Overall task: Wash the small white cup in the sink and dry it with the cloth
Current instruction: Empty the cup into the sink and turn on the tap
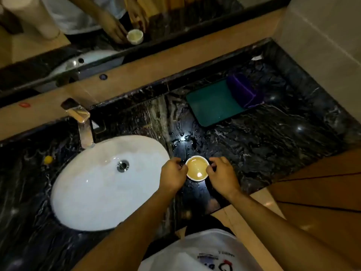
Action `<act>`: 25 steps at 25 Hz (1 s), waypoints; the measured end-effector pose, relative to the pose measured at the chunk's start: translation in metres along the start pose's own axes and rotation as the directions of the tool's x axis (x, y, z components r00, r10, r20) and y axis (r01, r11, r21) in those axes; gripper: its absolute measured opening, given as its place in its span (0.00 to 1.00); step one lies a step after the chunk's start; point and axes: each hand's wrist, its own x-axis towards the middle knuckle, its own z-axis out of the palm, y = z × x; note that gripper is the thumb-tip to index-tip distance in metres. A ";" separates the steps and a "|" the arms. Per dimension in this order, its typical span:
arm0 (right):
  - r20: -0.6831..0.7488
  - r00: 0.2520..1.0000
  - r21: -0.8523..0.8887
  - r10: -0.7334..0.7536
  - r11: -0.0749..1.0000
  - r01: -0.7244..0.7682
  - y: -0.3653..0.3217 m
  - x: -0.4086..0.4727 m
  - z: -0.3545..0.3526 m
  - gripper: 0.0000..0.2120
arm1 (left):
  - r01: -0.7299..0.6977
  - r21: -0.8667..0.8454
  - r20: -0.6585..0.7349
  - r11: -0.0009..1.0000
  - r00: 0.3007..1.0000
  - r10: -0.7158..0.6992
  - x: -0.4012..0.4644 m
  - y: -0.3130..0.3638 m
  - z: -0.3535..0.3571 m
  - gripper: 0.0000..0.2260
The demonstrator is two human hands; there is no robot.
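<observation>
The small white cup (197,168) stood upright on the dark marble bench (273,145), just right of the sink (93,192), and it served as the centre of everything else. It held a yellowish liquid that caught a spot of light. The left hand (172,176) touched the cup's left side with curled fingers against its rim, and the right hand (222,176) met its right side the same way, fingers pinching at the rim, so both hands gripped the cup between them. Whether the cup had been raised off the bench could not be told. Water drops lay on the bench just beyond the cup. The sink, left of the cup, looked dry and white, with its drain (122,165) open and no water running from the faucet (83,124) beyond it. Farther behind the cup and to its right lay a teal cloth (211,103) flat on the bench, with a purple cloth (242,92) resting on its far right end. Beyond all this, a mirror (156,20) showed the cup and hands again. The step in hand seemed to be the very first: picking up the cup to carry it over to the sink. The next move would call for a level lift, since the cup was nearly full, then a tip over the basin and water from the faucet.
</observation>
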 end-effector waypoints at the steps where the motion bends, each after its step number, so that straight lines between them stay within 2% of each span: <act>1: 0.015 1.000 -0.014 0.003 1.000 -0.003 0.001 0.005 -0.001 0.18 | 0.022 -0.032 -0.002 0.999 1.000 -0.022 0.005 -0.001 0.003 0.16; 5: 0.070 0.997 -0.057 0.013 0.998 -0.009 0.003 0.016 -0.001 0.17 | 0.081 -0.061 0.005 0.995 0.997 -0.081 0.009 -0.001 0.015 0.13; 12: 0.105 0.995 -0.130 0.001 0.991 0.013 -0.008 0.021 -0.004 0.14 | -0.028 -0.027 -0.010 0.999 1.000 0.028 0.007 -0.006 0.023 0.12; 18: 0.064 0.998 -0.182 -0.025 0.983 0.037 -0.017 0.023 -0.004 0.13 | -0.028 -0.038 0.034 0.999 0.999 0.029 0.008 -0.013 0.021 0.13; 22: 0.051 0.998 -0.188 -0.048 0.980 0.057 -0.031 0.022 -0.003 0.13 | -0.010 -0.116 -0.025 0.993 1.000 0.007 0.007 -0.020 0.013 0.12; 25: 0.048 0.997 -0.152 -0.059 0.986 0.066 -0.048 0.018 0.002 0.13 | 0.069 -0.293 -0.062 0.954 0.994 -0.091 0.006 -0.029 -0.001 0.08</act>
